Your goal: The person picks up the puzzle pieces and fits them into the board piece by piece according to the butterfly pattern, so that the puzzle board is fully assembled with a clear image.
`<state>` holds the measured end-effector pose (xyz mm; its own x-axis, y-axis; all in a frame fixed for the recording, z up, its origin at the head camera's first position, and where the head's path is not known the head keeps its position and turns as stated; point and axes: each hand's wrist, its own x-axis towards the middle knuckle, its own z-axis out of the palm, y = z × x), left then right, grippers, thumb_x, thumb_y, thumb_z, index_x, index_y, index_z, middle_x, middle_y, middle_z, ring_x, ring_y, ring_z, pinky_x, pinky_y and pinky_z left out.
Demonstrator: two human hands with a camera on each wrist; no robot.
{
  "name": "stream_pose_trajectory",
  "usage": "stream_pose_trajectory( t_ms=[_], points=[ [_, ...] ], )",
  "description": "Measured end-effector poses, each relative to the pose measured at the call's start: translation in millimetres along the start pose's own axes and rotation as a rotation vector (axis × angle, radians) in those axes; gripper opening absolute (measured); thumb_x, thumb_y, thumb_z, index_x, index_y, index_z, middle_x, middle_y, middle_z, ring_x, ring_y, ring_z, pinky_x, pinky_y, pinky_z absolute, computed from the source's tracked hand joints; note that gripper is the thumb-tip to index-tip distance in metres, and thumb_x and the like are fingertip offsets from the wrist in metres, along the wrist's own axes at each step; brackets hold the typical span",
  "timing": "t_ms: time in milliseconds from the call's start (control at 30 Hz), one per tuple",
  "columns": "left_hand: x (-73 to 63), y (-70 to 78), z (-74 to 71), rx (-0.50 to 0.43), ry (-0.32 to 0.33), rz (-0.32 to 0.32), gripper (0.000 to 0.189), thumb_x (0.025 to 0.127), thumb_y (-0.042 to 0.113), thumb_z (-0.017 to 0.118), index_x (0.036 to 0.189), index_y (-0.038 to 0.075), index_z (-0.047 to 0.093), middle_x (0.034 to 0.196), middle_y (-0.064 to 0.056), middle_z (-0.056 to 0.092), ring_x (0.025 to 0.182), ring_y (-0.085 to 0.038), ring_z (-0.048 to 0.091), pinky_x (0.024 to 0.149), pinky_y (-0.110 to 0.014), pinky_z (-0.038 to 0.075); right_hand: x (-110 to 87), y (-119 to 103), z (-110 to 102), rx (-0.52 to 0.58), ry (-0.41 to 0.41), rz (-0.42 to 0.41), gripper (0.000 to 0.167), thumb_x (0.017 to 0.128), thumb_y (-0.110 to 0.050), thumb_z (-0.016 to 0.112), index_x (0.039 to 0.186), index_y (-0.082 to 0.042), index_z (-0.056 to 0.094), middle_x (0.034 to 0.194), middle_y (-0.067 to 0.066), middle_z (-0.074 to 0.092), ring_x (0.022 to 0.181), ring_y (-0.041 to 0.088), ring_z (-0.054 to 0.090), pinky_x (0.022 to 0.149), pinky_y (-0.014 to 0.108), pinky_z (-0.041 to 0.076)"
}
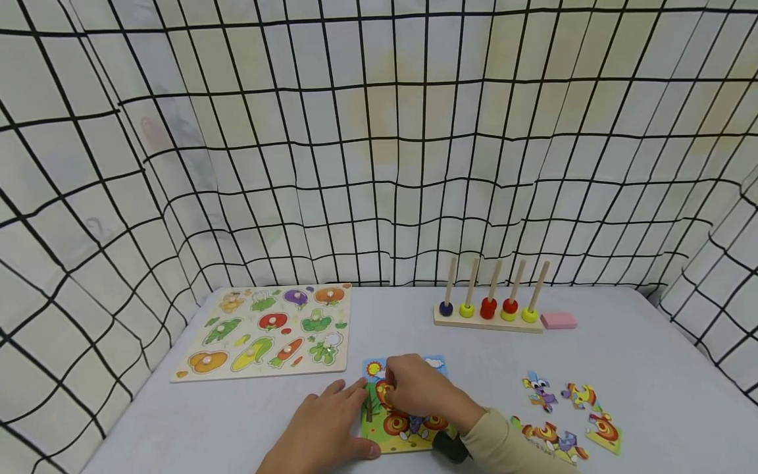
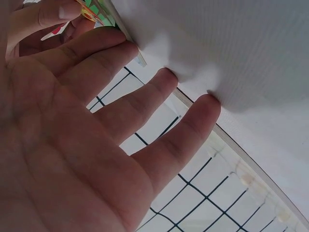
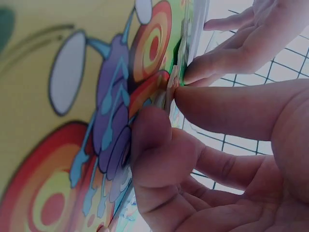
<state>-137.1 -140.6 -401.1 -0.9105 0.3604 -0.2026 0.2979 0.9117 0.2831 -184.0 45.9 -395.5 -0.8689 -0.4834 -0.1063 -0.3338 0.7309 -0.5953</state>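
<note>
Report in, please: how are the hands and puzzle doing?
Left hand touching the puzzle at its left edge. Right hand pinching a piece there. Loose pieces off right, nothing seen blocking.

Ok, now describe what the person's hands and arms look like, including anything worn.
The left hand and right hand wear no gloves, and no rings show. A beige sleeve ends near the right wrist, beside a small black item. No sleeve shows on the left.

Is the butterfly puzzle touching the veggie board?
Apart. The head view shows a strip of white tabletop between the butterfly puzzle and the veggie board.
</note>
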Motion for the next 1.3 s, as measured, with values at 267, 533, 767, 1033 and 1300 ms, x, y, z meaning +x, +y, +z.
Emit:
stream_pose_trajectory(
  t_ms=[267,533,767,1033,1300],
  points=[
    [-2.4,-1.7,1.8,0.005,0.026,0.028,0.085,0.076,0.055,0.093,0.141,0.009,0.066,0.151,-0.008,0.061,0.137,-0.041,0.053,0.102,-0.068,0.049,-7.0,-5.1,1.5,-0.088,-0.014,0.009,0.019,0.09,-0.01,0.085,0.091,-0.007,0.066,0.084,-0.001,0.055,0.074,0.012,0.052,0.06,0.026,0.05],
    [-2.5,-2.0,1.5,0.004,0.023,0.03,0.084,0.076,0.055,0.093,0.141,0.008,0.066,0.153,-0.008,0.061,0.138,-0.042,0.053,0.102,-0.068,0.049,-11.4,-4.3,0.7,-0.124,-0.044,0.008,0.025,0.087,-0.02,0.09,0.101,-0.008,0.072,0.095,-0.001,0.058,0.08,0.011,0.054,0.068,0.027,0.052],
    [-2.0,-1.1,2.2,0.009,0.024,0.021,0.085,0.075,0.054,0.094,0.141,0.008,0.066,0.151,-0.008,0.062,0.137,-0.042,0.054,0.102,-0.068,0.049,-13.1,-0.2,1.8,-0.152,-0.066,0.009,0.033,0.087,-0.024,0.091,0.111,-0.011,0.071,0.106,-0.001,0.058,0.084,0.011,0.055,0.074,0.029,0.055],
    [-0.5,-1.2,2.1,0.014,0.017,0.014,0.087,0.075,0.055,0.094,0.143,0.008,0.066,0.151,-0.008,0.062,0.137,-0.041,0.053,0.103,-0.068,0.049,-12.3,3.3,4.2,-0.115,-0.029,-0.025,0.027,0.091,-0.017,0.087,0.111,-0.009,0.07,0.103,-0.002,0.057,0.084,0.009,0.054,0.072,0.025,0.053],
    [-1.3,-1.9,2.9,0.012,0.021,0.02,0.088,0.075,0.056,0.093,0.144,0.009,0.066,0.153,-0.007,0.06,0.138,-0.042,0.053,0.103,-0.069,0.048,-12.2,3.3,3.9,-0.1,-0.018,-0.035,0.023,0.093,-0.015,0.085,0.108,-0.01,0.068,0.097,-0.004,0.057,0.082,0.009,0.053,0.068,0.024,0.051]
  ],
)
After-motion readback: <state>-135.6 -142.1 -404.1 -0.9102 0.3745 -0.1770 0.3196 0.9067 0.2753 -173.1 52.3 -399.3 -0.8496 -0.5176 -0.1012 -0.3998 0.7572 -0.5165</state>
